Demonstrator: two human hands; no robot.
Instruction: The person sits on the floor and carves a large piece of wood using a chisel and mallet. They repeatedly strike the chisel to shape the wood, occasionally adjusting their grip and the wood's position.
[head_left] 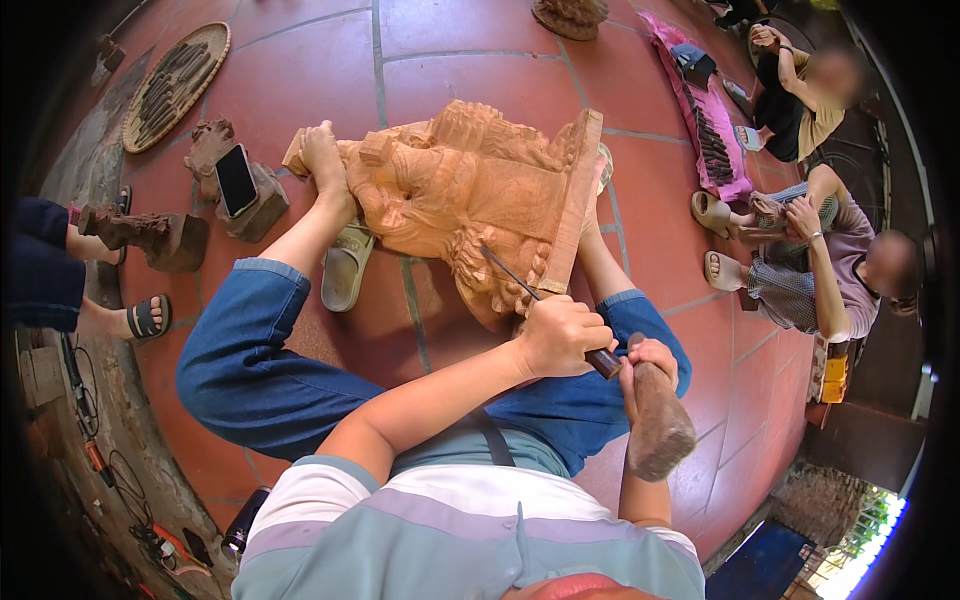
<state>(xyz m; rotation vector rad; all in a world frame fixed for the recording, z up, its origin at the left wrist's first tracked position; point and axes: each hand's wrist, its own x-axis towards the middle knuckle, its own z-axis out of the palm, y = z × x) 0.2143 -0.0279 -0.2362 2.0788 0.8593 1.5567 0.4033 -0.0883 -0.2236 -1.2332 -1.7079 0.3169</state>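
Observation:
A reddish-brown wooden carving (465, 185) lies on its side on the tiles between my legs, its flat base plank to the right. My left hand (565, 338) is closed round a chisel (603, 362). The chisel's thin dark blade slants up and left, its tip at the carved folds near the base. Just right of the chisel handle's butt, my right hand (650, 365) grips a worn wooden mallet (662, 430), its thick head pointing toward me. My left bare foot (322, 160) presses the carving's left end, and my right foot is mostly hidden behind the base plank.
A green sandal (343, 270) lies beside my left shin. Leftward are dark carvings (165, 240), a phone (237, 182) and a round woven tray (210, 50) of tools. A pink cloth (735, 188) with a row of tools lies far right, near two seated people. Another person's legs show at left.

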